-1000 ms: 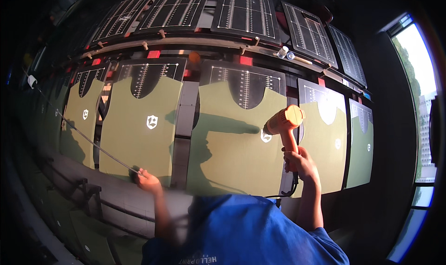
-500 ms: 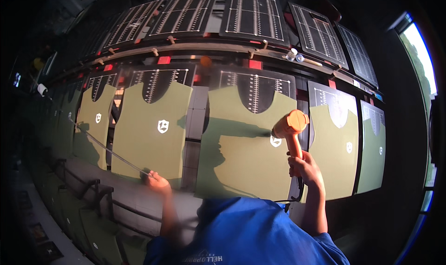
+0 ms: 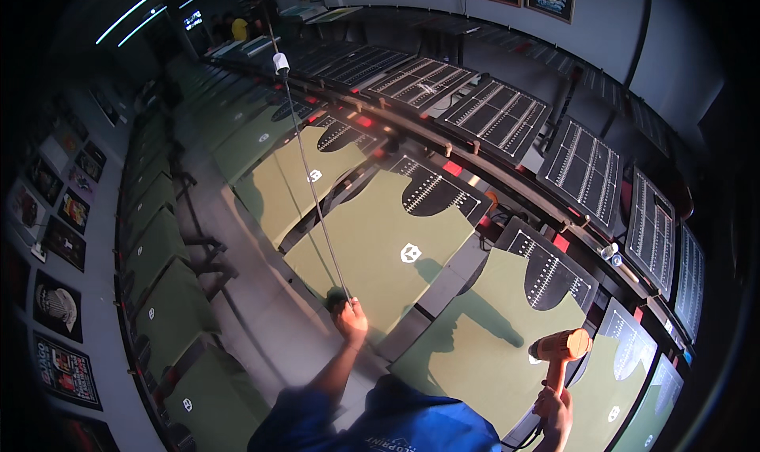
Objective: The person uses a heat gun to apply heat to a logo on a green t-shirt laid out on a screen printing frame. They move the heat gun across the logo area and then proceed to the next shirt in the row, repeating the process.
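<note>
My right hand (image 3: pixel 554 411) is wrapped round the handle of an orange heat gun (image 3: pixel 564 346). Its nozzle points left over an olive shirt panel (image 3: pixel 483 325), close to that panel's white emblem, which the gun partly hides. In my left hand (image 3: pixel 350 322) is a dark cord (image 3: pixel 314 195), closed in the fingers and stretched taut. The cord climbs away to a white connector (image 3: pixel 280 64) hanging over the row. Beneath it lies another shirt panel (image 3: pixel 372 246) with a white shield emblem (image 3: pixel 411 253), and my left hand is at its near edge.
Black boards with white ruler marks (image 3: pixel 499 115) line the far side of a rail (image 3: pixel 507 175). Several more olive panels lie on boards along both rows. A second row (image 3: pixel 170 294) stands left of the aisle floor (image 3: pixel 261 309). Two small jars (image 3: pixel 611 254) sit on the rail.
My view has swung left, bringing the aisle, left row and hanging connector into sight. The heat gun stays by the same panel's emblem. My left hand still grips the cord, now pulled more steeply upward.
</note>
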Action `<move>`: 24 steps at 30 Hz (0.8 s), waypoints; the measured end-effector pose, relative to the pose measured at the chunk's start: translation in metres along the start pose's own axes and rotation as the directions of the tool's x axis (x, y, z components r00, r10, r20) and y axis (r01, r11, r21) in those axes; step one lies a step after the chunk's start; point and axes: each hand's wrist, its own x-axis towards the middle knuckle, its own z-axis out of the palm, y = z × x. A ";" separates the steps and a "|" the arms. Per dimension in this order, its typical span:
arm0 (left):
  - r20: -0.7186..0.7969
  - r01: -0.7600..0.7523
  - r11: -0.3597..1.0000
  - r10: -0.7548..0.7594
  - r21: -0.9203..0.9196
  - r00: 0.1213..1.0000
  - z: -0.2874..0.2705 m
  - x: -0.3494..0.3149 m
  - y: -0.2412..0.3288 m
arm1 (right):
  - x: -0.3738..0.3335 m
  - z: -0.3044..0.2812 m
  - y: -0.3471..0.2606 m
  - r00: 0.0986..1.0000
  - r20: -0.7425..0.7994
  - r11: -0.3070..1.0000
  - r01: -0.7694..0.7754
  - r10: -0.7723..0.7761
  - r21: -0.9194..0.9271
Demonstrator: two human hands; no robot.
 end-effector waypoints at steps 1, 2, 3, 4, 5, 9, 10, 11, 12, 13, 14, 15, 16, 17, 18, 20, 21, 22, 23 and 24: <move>0.022 0.016 0.999 -0.015 -0.037 1.000 0.001 0.000 -0.003 | 0.000 0.002 0.002 0.997 -0.065 0.999 0.031 -0.032 -0.004; 0.037 0.058 0.993 -0.054 -0.105 0.998 -0.001 0.002 -0.005 | -0.003 0.009 0.006 0.990 -0.130 0.998 0.059 -0.059 -0.004; 0.069 0.099 0.974 -0.086 -0.202 0.994 -0.002 0.002 -0.005 | -0.004 0.013 0.011 0.977 -0.197 0.996 0.087 -0.086 -0.003; 0.105 0.140 0.945 -0.114 -0.296 0.988 -0.004 0.000 -0.006 | -0.002 0.010 0.017 0.981 -0.158 0.993 0.120 -0.115 0.020; 0.144 0.187 0.905 -0.142 -0.381 0.979 -0.007 -0.002 -0.006 | -0.004 0.007 0.015 0.989 -0.118 0.995 0.091 -0.086 0.034; 0.392 0.360 0.767 -0.154 -0.532 0.907 -0.041 -0.012 0.032 | -0.011 0.003 0.013 0.995 -0.085 0.998 0.047 -0.043 0.048; 0.480 0.423 0.694 -0.126 -0.583 0.868 -0.036 -0.017 0.030 | -0.007 0.007 0.021 0.993 -0.102 0.998 0.067 -0.065 0.009; 0.497 0.390 0.701 -0.058 -0.597 0.866 -0.031 -0.023 0.033 | -0.005 0.009 0.022 0.989 -0.116 0.995 0.090 -0.094 -0.040; 0.519 0.369 0.701 0.001 -0.609 0.855 -0.026 -0.029 0.036 | -0.009 0.013 0.016 0.988 -0.128 0.994 0.073 -0.083 -0.081; 0.538 0.348 0.701 0.059 -0.622 0.841 -0.019 -0.035 0.040 | -0.006 0.006 0.019 0.995 -0.087 0.999 0.047 -0.048 -0.008; 0.517 0.287 0.692 0.145 -0.662 0.844 -0.009 -0.038 0.048 | -0.006 0.004 0.015 0.997 -0.072 0.999 0.017 -0.014 0.040; 0.533 0.285 0.711 0.148 -0.643 0.833 -0.001 -0.044 0.056 | -0.006 0.003 0.012 0.998 -0.055 0.996 -0.015 0.020 0.087; 0.453 0.147 0.762 0.207 -0.631 0.867 0.009 -0.048 0.066 | -0.003 0.006 0.021 0.986 -0.166 0.998 0.028 -0.017 0.065; 0.381 0.009 0.796 0.279 -0.605 0.882 0.013 -0.049 0.087 | 0.009 -0.005 0.041 0.985 -0.158 0.997 0.072 -0.066 0.030; 0.300 -0.066 0.774 0.320 -0.629 0.898 0.024 -0.049 0.092 | 0.022 -0.013 0.060 0.981 -0.194 0.998 0.020 -0.032 -0.060; 0.312 -0.139 0.837 0.344 -0.529 0.885 0.036 -0.041 0.100 | 0.032 -0.026 0.070 0.979 -0.206 0.990 -0.017 -0.013 -0.142; 0.250 -0.237 0.855 0.382 -0.462 0.890 0.041 -0.036 0.102 | 0.021 -0.022 0.058 0.984 -0.176 0.991 0.001 -0.025 -0.133; 0.266 -0.247 0.851 0.399 -0.464 0.877 0.046 -0.030 0.103 | 0.013 -0.014 0.046 0.982 -0.173 0.977 0.034 -0.072 -0.212; 0.213 -0.338 0.841 0.454 -0.422 0.865 0.047 -0.022 0.112 | 0.008 -0.008 0.036 0.984 -0.162 0.982 0.047 -0.078 -0.185; 0.166 -0.424 0.825 0.509 -0.374 0.845 0.046 -0.015 0.119 | 0.004 -0.006 0.032 0.985 -0.152 0.985 0.051 -0.076 -0.162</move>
